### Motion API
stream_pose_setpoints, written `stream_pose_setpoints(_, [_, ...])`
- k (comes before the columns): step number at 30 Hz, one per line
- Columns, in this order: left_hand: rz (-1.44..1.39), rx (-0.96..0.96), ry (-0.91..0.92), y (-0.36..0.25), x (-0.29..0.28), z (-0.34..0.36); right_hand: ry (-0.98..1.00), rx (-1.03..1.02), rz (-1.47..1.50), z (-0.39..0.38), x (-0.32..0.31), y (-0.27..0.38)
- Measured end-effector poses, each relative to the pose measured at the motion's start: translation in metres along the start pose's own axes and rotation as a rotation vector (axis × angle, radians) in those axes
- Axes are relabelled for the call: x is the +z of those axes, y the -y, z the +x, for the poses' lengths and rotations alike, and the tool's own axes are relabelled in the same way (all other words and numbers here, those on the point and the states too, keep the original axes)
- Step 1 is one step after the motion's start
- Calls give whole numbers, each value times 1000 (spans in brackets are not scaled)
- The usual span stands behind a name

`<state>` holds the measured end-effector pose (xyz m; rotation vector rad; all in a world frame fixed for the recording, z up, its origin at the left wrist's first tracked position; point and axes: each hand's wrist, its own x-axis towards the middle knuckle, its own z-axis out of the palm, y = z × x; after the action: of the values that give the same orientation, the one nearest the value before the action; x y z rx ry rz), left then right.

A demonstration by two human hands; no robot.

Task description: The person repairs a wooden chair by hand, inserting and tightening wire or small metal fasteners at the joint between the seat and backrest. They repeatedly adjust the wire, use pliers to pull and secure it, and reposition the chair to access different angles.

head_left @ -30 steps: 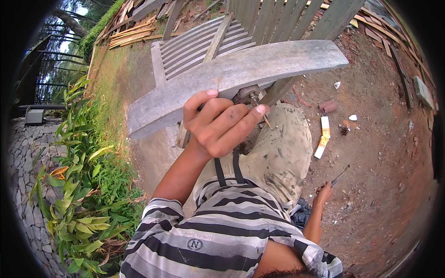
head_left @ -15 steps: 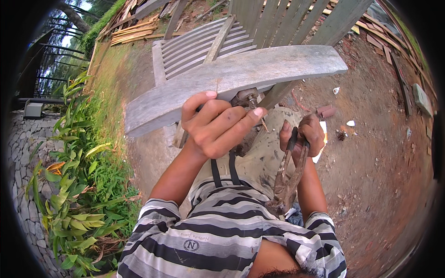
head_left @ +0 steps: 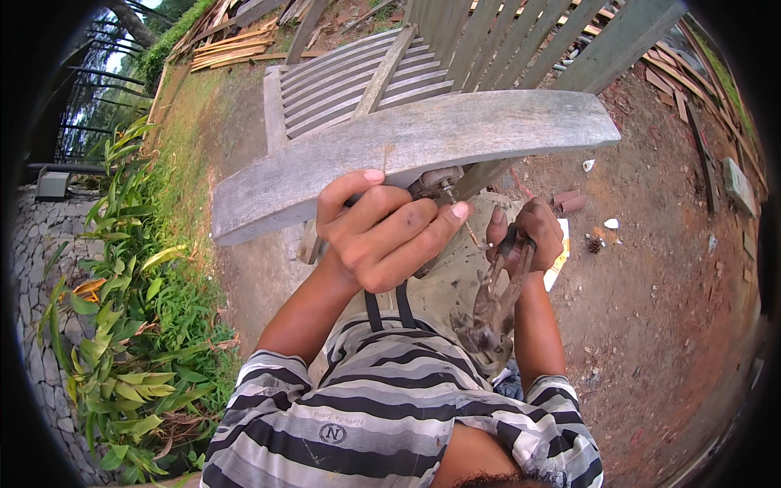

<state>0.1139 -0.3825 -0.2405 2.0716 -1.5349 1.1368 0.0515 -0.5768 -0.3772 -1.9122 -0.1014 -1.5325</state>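
Observation:
My left hand (head_left: 386, 232) is closed, its fingers curled over a dark tool (head_left: 439, 180) that looks like a drill. A metal tip and a thin rusty bit (head_left: 473, 234) stick out past the fingers. The palm side and most of the tool's body are hidden. One fingertip touches the edge of a curved grey wooden armrest (head_left: 423, 134) just beyond. To the right, my right hand (head_left: 533, 236) grips the handles of worn metal pincers (head_left: 488, 313), their head toward my shirt. The bit's end is close to the right thumb.
A slatted wooden bench (head_left: 350, 89) extends behind the armrest. Leafy plants (head_left: 138, 325) border a stone path (head_left: 49, 252) on the left. Loose boards (head_left: 232, 50) lie at the back. Broken brown pieces (head_left: 569, 201) and a pinecone (head_left: 595, 244) are on the dirt at right.
My right hand and the pincers have shifted slightly left, bringing the hand closer to the bit. The pincers' head sits a little higher in view. My left hand keeps its grip.

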Motion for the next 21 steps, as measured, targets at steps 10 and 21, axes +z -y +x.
stream_pose_setpoints(10, [-20,-5,-12,0,2,-1,-39,-69,91,6,1,-2])
stream_pose_setpoints(21, [-49,-9,-51,2,3,-1,113,-23,-125,6,-1,4])
